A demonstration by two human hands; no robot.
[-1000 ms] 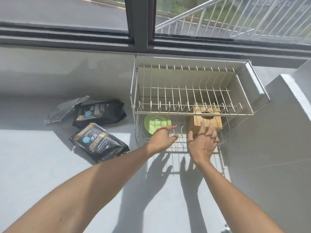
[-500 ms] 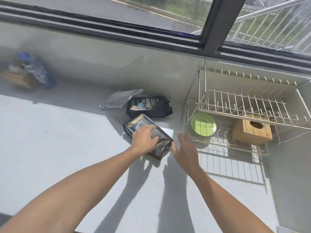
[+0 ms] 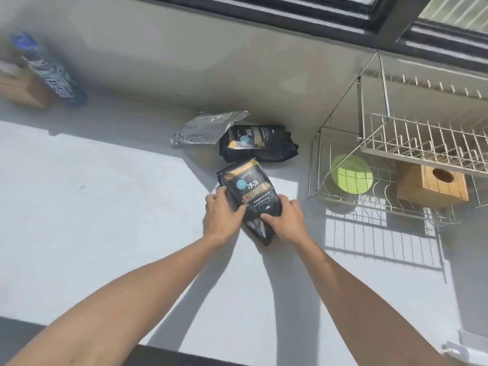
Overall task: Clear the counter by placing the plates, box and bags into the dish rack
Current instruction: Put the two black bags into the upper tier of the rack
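Observation:
A black coffee bag (image 3: pixel 248 190) with gold print lies on the grey counter, gripped on both sides by my left hand (image 3: pixel 223 216) and my right hand (image 3: pixel 286 220). Behind it lies a second black bag (image 3: pixel 257 143), and a silver foil bag (image 3: pixel 208 128) rests against the wall to its left. The wire dish rack (image 3: pixel 340 199) stands at the right. Its lower tier holds a green plate (image 3: pixel 351 174) leaning upright and a wooden box (image 3: pixel 433 184) with a round hole on top.
A blue bottle (image 3: pixel 50 70) and a brown box (image 3: pixel 23 91) stand at the far left by the wall. The rack's upper tier (image 3: pixel 422 138) carries nothing. A dark window frame (image 3: pixel 303 14) runs above the wall. The counter's front edge (image 3: pixel 158 350) lies near me.
Both hands left the dish rack and moved left to the nearest black bag. First the left hand landed on it, now both hands grip it. The view swung left.

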